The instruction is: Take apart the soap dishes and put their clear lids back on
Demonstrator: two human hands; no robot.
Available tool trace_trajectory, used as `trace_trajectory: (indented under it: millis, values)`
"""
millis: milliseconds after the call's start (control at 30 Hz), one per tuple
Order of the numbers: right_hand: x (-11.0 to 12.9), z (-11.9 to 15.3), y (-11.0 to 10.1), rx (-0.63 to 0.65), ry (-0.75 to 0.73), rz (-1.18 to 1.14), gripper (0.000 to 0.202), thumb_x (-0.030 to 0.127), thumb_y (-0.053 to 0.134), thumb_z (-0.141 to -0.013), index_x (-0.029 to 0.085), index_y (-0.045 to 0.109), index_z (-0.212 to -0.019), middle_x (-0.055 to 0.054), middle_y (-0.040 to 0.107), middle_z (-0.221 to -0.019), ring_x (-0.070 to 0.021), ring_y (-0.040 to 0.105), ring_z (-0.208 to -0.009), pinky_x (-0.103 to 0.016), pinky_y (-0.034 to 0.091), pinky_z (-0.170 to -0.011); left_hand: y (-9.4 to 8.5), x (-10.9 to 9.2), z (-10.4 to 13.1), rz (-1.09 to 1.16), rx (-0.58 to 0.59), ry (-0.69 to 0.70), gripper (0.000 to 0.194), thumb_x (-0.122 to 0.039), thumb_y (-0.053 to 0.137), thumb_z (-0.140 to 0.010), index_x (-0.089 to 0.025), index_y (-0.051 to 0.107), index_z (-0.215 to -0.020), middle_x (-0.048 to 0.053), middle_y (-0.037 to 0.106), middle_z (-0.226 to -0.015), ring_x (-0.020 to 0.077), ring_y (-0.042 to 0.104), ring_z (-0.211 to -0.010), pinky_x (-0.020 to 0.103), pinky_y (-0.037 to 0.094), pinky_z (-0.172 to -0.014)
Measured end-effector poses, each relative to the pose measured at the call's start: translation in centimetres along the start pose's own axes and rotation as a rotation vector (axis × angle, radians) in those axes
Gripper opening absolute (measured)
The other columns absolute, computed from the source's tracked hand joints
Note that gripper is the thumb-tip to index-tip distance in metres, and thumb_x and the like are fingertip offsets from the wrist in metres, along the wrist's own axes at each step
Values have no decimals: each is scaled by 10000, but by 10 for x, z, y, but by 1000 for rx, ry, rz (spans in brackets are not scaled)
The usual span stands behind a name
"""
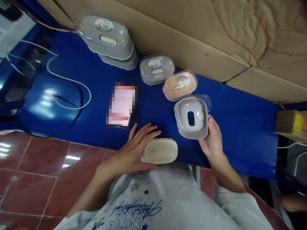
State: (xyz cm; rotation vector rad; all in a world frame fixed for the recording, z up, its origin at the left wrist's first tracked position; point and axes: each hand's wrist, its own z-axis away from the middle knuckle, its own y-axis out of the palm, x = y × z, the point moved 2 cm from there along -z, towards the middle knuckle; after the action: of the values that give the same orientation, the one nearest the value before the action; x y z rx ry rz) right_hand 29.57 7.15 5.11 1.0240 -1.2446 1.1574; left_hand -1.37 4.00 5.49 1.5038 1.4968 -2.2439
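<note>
My right hand (213, 137) grips a grey plastic dish (199, 126) by its right side. The dish is tilted, so its hollow face and the oval slot in it show; part of a clear cover sticks out behind. My left hand (135, 150) has its fingers spread at the left end of a cream oval tray (161, 151) by the table's near edge. Fingers lie above that end and the thumb stretches below it; whether they press on the tray I cannot tell. Just beyond the grey dish is a peach oval box (180, 85) with a clear cover and round label.
A grey covered box (157, 69) stands by the peach one. Larger grey covered boxes (105, 38) are stacked at back left. A phone (122, 105) lies left of centre on the blue table (153, 110), cables (69, 76) farther left. Cardboard (179, 35) lines the back.
</note>
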Motion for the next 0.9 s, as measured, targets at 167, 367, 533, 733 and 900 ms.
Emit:
trace_trajectory:
  millis: [167,367,533,733,900]
  values:
    - [-2,3,5,-7,17,-24,292,546,556,-1088,302,712,-1056,34,731,-818,-149,674,-668,-293,567,-631,13,4,12,-114,23,-26,964,-377,870,-845,-269,347,-1647,218,408,-1706,506,291,-1629,838,35,-1272]
    - [13,19,14,160,-302,269,140,406,683,-1044,307,744,-1122,-8,775,-931,-181,706,-751,-333,564,-648,11,7,0,128,-128,-52,960,-415,875,-862,-312,281,-1609,151,583,-1522,399,537,-1483,779,11,-1313]
    - [23,28,29,472,-724,505,309,246,716,-1027,301,705,-1330,-34,818,-1107,-230,759,-1018,-441,585,-921,20,6,-14,670,-406,-95,1100,-402,919,-825,-416,181,-1640,165,445,-1616,353,589,-1430,606,514,-1167]
    - [23,28,32,496,-814,670,441,225,740,-1011,307,666,-1437,-23,818,-1150,-204,744,-1017,-406,575,-917,29,-3,-28,1025,-470,-162,1054,-469,908,-834,-468,226,-1637,136,376,-1737,360,464,-1567,533,557,-1148]
    - [21,35,37,544,-868,832,438,277,763,-1005,269,671,-1433,-29,816,-1074,-199,732,-942,-381,573,-892,41,-17,-39,1204,-493,-264,989,-565,871,-844,-423,318,-1651,107,467,-1699,358,502,-1545,574,470,-1245]
